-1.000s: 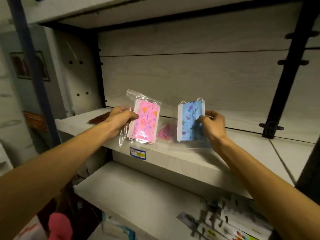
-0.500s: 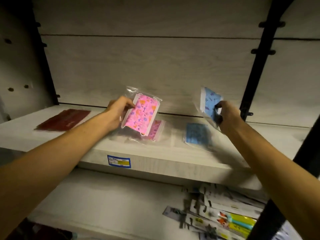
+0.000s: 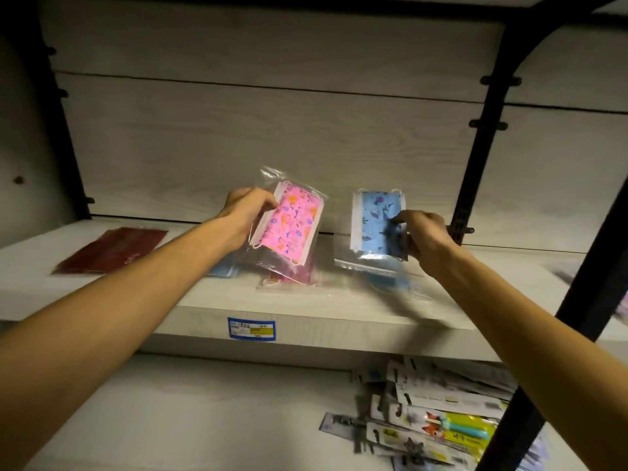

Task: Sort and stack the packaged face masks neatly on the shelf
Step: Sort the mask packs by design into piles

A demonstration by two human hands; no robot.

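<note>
Far to my left a dark red packet [image 3: 112, 247] lies flat on the shelf [image 3: 204, 305], well apart from my hands. My left hand [image 3: 245, 212] is raised above the shelf, its fingers [image 3: 261, 195] pinching the left edge of a pink patterned mask pack [image 3: 289, 229], which tilts to the right in its clear bag. Under it, lying on the shelf, are a pale blue pack [image 3: 222, 270] and another pink pack [image 3: 292, 277], partly hidden. A blue and yellow price label [image 3: 251, 329] sits on the shelf's front edge below them. My right hand [image 3: 424, 232] grips the right side of a blue patterned mask pack [image 3: 375, 226], held nearly upright just above a blue pack [image 3: 390, 280] lying on the shelf. On the lower shelf [image 3: 204, 419], to the right, carded packages [image 3: 438, 419] lie in a loose heap beside a black upright [image 3: 475, 154].
</note>
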